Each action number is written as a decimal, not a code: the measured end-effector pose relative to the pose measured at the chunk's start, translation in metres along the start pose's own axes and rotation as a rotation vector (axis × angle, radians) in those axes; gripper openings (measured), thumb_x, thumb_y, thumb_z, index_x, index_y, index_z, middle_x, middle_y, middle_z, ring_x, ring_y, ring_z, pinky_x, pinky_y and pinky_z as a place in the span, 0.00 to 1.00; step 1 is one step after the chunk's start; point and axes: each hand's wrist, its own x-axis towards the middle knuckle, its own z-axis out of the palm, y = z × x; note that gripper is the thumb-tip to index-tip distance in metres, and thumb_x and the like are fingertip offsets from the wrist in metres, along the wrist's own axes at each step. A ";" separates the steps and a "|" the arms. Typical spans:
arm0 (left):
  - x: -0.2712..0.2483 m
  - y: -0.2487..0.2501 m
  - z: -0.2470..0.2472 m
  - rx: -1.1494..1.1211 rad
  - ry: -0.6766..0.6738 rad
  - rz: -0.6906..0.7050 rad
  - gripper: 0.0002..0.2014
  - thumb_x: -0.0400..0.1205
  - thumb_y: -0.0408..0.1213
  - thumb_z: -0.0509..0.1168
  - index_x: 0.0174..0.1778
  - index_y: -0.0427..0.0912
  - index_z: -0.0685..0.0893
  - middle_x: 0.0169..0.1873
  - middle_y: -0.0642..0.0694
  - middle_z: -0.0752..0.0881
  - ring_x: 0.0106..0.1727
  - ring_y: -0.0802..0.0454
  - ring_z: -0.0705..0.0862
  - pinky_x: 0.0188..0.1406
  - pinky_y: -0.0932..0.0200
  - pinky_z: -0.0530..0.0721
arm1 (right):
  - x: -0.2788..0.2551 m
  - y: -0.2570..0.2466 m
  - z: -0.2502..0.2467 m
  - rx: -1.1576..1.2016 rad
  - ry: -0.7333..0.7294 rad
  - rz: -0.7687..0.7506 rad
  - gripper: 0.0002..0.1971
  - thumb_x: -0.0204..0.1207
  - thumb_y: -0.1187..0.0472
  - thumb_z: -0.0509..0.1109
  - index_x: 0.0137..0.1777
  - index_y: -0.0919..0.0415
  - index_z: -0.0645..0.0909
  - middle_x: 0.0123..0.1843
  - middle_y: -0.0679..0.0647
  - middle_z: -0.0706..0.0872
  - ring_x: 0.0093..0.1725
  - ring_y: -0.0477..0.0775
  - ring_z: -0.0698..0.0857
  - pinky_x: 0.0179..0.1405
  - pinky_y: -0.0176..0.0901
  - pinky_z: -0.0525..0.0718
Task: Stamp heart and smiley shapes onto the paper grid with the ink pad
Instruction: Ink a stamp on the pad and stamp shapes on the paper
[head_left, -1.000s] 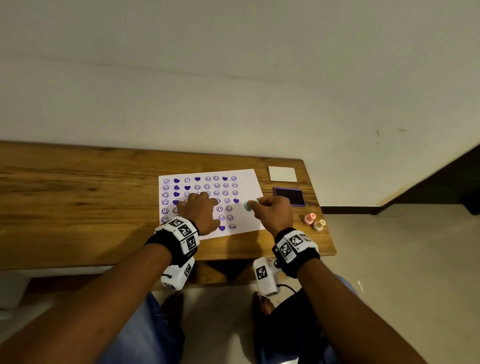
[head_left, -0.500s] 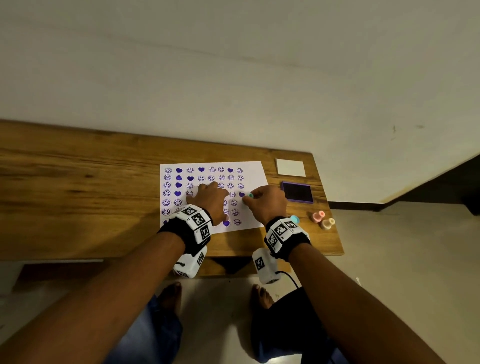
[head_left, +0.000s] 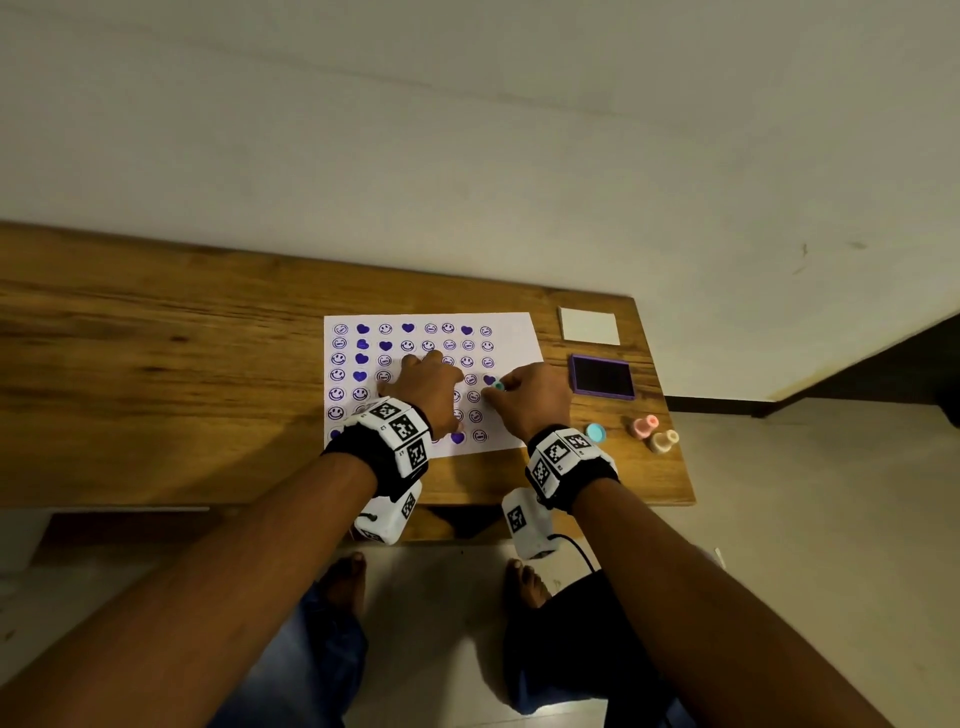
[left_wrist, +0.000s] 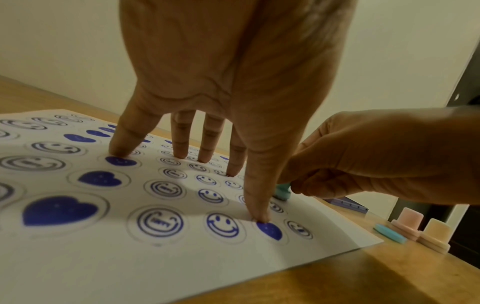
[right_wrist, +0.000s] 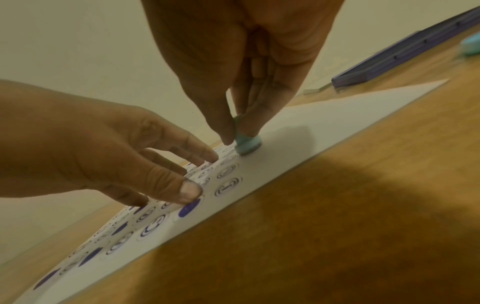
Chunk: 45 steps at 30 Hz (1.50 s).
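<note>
While the left hand (head_left: 431, 387) presses spread, straight fingers onto the white paper grid sheet (head_left: 514, 332) on the wooden table (head_left: 156, 364), the right hand (head_left: 530, 397) pinches a small teal round stamp (right_wrist: 248, 144) down against its right part, near the purple rectangular ink pad (head_left: 602, 375).

Right hand (head_left: 532, 400) no longer holds the teal stamp (right_wrist: 248, 144) in the air off the sheet's 3 o'clock edge; it now pinches it upright with its base down on the paper (head_left: 511, 332), just at 6 o'clock of the right-column heart. Blue cap (head_left: 596, 432), hidden a second ago, shows on the table (head_left: 156, 374) at 3 o'clock of the right wrist. Left hand (head_left: 428, 387) sits slightly further toward 12.
</note>
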 end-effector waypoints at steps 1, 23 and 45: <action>0.000 0.000 -0.001 0.002 -0.005 -0.002 0.36 0.69 0.49 0.78 0.74 0.53 0.73 0.73 0.48 0.68 0.77 0.39 0.62 0.66 0.27 0.72 | 0.002 -0.001 -0.001 -0.014 -0.010 0.003 0.15 0.74 0.49 0.79 0.48 0.61 0.92 0.44 0.55 0.92 0.45 0.54 0.88 0.52 0.51 0.89; -0.002 0.001 0.001 -0.022 0.041 -0.014 0.38 0.66 0.49 0.80 0.73 0.54 0.76 0.69 0.48 0.73 0.74 0.39 0.68 0.68 0.30 0.72 | 0.003 -0.021 -0.037 0.033 -0.139 0.093 0.17 0.67 0.50 0.85 0.43 0.64 0.87 0.41 0.53 0.91 0.43 0.53 0.90 0.37 0.43 0.87; 0.003 -0.018 0.010 0.053 0.029 0.064 0.37 0.74 0.52 0.73 0.79 0.56 0.67 0.83 0.50 0.57 0.83 0.45 0.56 0.78 0.36 0.62 | -0.068 0.040 -0.032 0.011 -0.063 -0.087 0.15 0.73 0.51 0.79 0.56 0.59 0.91 0.52 0.53 0.92 0.50 0.48 0.86 0.46 0.38 0.79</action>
